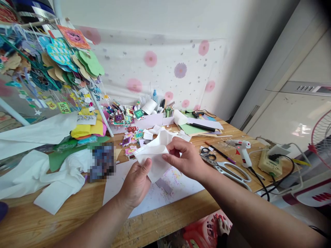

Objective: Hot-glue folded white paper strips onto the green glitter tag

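Note:
Both my hands hold one piece of white felt-like fabric [155, 151] above the wooden table [160, 220]. My left hand [136, 184] grips its lower edge, thumb pressed on top. My right hand [184, 159] pinches the upper right part, fingers curled over the fold. Under the fabric lies a large white sheet [160, 196] with faint coloured marks. Scissors [222, 167] rest just right of my right hand.
A white glue gun [241, 150] stands by a power strip [271, 162] at the right. Craft papers, pens and small coloured paper squares [129, 132] crowd the back. White fabric pieces [38, 172] lie left. Hanging paper decorations [59, 65] fill the upper left. A fan [322, 136] at the right edge.

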Action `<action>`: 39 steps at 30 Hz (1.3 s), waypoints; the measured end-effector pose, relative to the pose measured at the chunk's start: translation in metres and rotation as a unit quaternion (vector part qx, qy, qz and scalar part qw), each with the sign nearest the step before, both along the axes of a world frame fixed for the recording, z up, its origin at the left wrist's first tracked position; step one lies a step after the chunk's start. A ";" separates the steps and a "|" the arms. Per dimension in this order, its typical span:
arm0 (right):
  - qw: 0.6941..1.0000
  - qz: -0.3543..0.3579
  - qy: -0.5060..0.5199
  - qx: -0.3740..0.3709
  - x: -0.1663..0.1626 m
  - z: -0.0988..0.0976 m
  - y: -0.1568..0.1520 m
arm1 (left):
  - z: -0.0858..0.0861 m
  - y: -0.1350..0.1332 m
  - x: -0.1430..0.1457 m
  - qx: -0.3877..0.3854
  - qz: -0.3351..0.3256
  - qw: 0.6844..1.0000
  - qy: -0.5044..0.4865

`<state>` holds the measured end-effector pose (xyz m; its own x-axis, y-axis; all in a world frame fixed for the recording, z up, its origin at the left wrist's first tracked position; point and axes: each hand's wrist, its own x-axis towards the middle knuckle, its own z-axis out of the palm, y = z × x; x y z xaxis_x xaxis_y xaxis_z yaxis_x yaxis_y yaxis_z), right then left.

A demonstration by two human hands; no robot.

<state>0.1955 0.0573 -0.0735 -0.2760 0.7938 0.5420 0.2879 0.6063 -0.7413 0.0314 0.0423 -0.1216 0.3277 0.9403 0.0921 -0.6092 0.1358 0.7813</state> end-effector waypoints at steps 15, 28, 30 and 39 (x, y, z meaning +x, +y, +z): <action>0.872 0.250 0.277 -0.316 0.003 -0.003 0.001 | -0.001 0.001 -0.002 0.041 0.038 0.993 0.107; 0.905 0.115 0.331 -0.240 0.007 0.001 0.013 | -0.006 0.005 0.003 -0.005 0.105 0.993 0.054; 0.909 0.107 0.319 -0.246 0.004 -0.003 0.014 | -0.006 0.005 0.001 -0.012 0.096 0.994 0.053; 0.956 0.091 0.227 -0.161 0.003 -0.011 0.013 | -0.004 0.007 -0.003 0.031 0.090 0.991 0.096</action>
